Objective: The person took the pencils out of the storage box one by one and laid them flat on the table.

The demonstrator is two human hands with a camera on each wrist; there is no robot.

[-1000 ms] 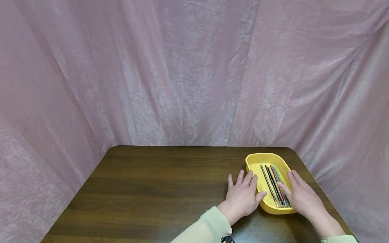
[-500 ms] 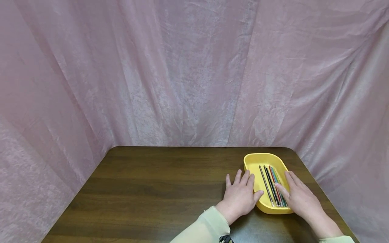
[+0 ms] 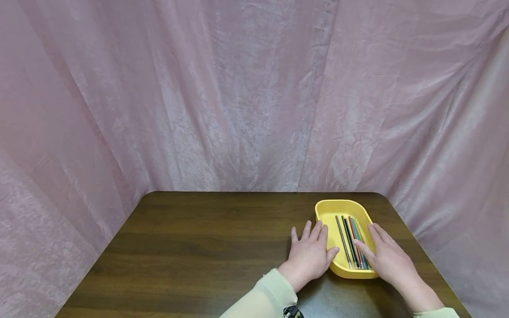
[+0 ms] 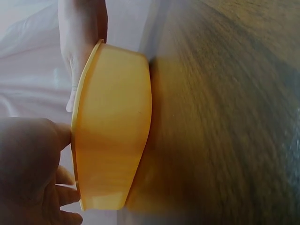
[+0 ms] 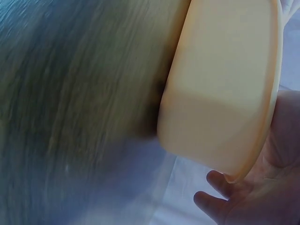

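Observation:
Toward the right side of the table stands a yellow tray [image 3: 354,274] with rounded corners. Several slim pencils [image 3: 345,240] lie side by side in it, dark ones on the left, red and teal ones on the right. My left hand [image 3: 308,256], fingers spread and straight, rests against the left rim. On the opposite rim is my right hand [image 3: 391,260], fingers extended and thumb reaching over the pencils, partly covering them. The left wrist view shows the tray's outer wall [image 4: 112,112] with fingertips at its rim; the right wrist view shows fingers [image 5: 211,201] by a corner.
The dark wooden table [image 3: 199,247] extends to the left of the tray, and its right edge runs close beyond my right hand. Pink velvet curtains [image 3: 246,97] hang behind the table and along both sides.
The tray has slid a little to the left along the table, carrying the pencils. Both hands have moved left with it, keeping their places on the rim.

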